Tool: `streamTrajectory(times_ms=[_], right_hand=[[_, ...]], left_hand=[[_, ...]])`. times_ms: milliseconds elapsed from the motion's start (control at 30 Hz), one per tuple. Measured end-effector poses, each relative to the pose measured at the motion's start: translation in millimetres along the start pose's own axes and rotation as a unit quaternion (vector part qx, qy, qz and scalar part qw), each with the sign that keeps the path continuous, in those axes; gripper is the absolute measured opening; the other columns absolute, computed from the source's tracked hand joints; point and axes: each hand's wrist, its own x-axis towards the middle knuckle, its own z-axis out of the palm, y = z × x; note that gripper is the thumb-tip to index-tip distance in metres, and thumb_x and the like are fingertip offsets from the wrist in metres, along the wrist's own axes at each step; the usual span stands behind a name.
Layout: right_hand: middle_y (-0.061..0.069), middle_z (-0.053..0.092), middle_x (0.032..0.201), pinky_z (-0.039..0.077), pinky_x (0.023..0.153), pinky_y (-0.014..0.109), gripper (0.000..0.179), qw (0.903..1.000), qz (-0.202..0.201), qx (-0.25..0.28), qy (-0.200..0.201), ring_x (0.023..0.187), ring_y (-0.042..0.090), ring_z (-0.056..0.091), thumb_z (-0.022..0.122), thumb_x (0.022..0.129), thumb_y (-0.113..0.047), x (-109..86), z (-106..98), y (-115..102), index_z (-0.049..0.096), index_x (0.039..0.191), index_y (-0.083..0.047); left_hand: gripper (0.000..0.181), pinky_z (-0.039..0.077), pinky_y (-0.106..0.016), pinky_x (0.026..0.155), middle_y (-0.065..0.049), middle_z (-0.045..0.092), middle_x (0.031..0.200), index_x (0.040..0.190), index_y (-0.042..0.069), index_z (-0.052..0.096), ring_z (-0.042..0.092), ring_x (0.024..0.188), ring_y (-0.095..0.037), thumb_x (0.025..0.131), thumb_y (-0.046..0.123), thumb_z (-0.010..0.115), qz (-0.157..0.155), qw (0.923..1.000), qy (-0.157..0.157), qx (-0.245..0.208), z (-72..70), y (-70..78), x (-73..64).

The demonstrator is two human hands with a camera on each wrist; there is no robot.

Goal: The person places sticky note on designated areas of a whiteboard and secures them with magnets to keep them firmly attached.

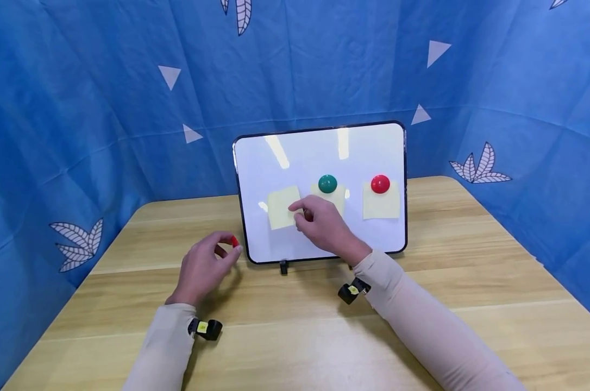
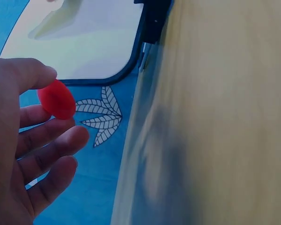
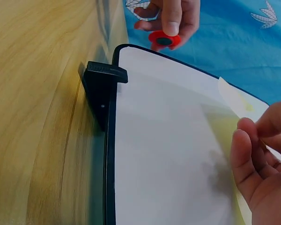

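Observation:
My left hand (image 1: 204,266) pinches a red round magnet (image 2: 57,100) between thumb and fingertips, just off the whiteboard's lower left corner. In the right wrist view the dark disc on the magnet's back shows. My right hand (image 1: 321,220) is in front of the whiteboard (image 1: 295,244), its thumb and fingers at the right edge of a tilted pale yellow sticky note (image 1: 281,209). That note stands partly away from the board and casts a shadow on it, seen in the right wrist view. The fingers seem to pinch the note; their exact contact is partly hidden.
A green magnet (image 1: 327,183) sits at the top of a middle sticky note (image 1: 338,203), partly behind my right hand. Farther right, a red magnet (image 1: 380,184) sits on another note (image 1: 381,207). Black feet (image 1: 283,267) prop the board on the wooden table (image 1: 285,342), before a blue curtain (image 1: 324,70).

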Motion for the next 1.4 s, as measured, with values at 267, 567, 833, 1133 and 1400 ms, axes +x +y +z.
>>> streamTrajectory(times_ms=[267,567,833,1133,1400], right_hand=[[0.0,0.057,0.08,0.048,0.062,0.027,0.027,0.9998,0.018,0.002,0.011,0.069,0.015,0.052,0.059,0.096,-0.006,-0.9,1,-1,0.07,0.12,-0.005],[0.002,0.054,0.078,0.046,0.062,0.027,0.032,0.9996,0.009,-0.013,0.024,0.071,0.016,0.05,0.06,0.094,-0.006,-2.6,1,1,0.069,0.125,-0.003],[0.002,0.054,0.078,0.046,0.06,0.027,0.034,0.9997,0.009,-0.017,0.017,0.071,0.016,0.05,0.06,0.095,-0.007,-2.4,2,4,0.068,0.127,-0.003],[0.001,0.053,0.075,0.046,0.059,0.027,0.033,0.9996,0.005,-0.018,0.019,0.068,0.015,0.05,0.061,0.095,-0.009,-2.2,0,2,0.068,0.127,-0.002],[0.001,0.054,0.078,0.046,0.058,0.027,0.034,0.9999,-0.002,-0.006,0.015,0.067,0.015,0.05,0.059,0.096,-0.011,0.8,2,1,0.067,0.129,-0.002]], left_hand=[[0.041,0.05,-0.036,0.067,-0.002,0.068,0.112,0.121,0.015,0.066,0.063,0.083,-0.018,0.094,0.045,0.069,0.025,0.9988,0.041,-0.008,1.7,11.0,7.8],[0.035,0.051,-0.036,0.068,-0.004,0.069,0.107,0.117,0.011,0.068,0.064,0.076,-0.018,0.092,0.035,0.073,0.079,0.9933,0.082,-0.02,3.3,31.6,19.6],[0.037,0.053,-0.035,0.066,-0.005,0.069,0.109,0.121,0.011,0.068,0.065,0.076,-0.017,0.091,0.03,0.076,0.104,0.99,0.093,-0.021,2.6,49.2,28.2],[0.039,0.054,-0.033,0.061,-0.006,0.067,0.102,0.121,0.012,0.07,0.064,0.071,-0.015,0.086,0.026,0.081,0.15,0.9791,0.136,-0.015,5.8,63.1,37.5],[0.042,0.056,-0.034,0.062,-0.008,0.066,0.111,0.125,0.012,0.069,0.064,0.071,-0.017,0.086,0.021,0.082,0.17,0.9722,0.159,-0.027,6.1,70.5,44.7]])
